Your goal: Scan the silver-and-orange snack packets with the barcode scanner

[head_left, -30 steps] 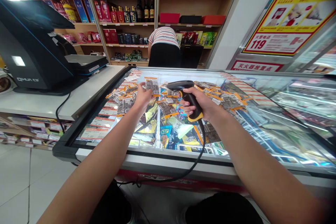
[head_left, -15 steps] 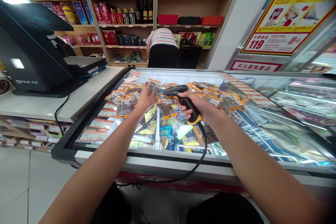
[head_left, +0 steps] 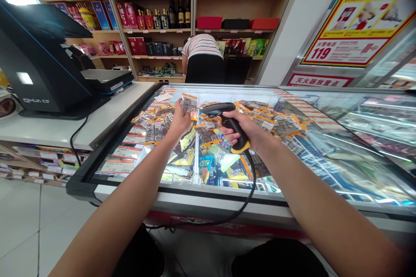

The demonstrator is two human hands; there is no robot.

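Observation:
My left hand (head_left: pixel 180 120) is closed on a small snack packet (head_left: pixel 190 104) with orange edges and a white label, raised above the freezer's glass top. In my right hand (head_left: pixel 238 127) is a black and yellow barcode scanner (head_left: pixel 218 108), fingers wrapped round its grip. The scanner's head points left, toward the packet and apart from it. Similar orange-edged packets lie in a pile on the left (head_left: pixel 154 130) and another pile on the right (head_left: pixel 273 123) of the glass. A black cable (head_left: pixel 252 181) hangs from the scanner's handle down over the front edge.
The chest freezer (head_left: pixel 221 199) holds colourful packaged goods under its glass. To the left, a counter (head_left: pixel 130 100) bears a black checkout terminal (head_left: pixel 48 73) and a scale (head_left: pixel 105 78). A person in a striped shirt (head_left: pixel 203 45) bends before shelves of boxes and bottles.
My left hand has raised and turned the packet slightly, so more of its face and label shows. My right hand keeps the scanner in nearly the same place.

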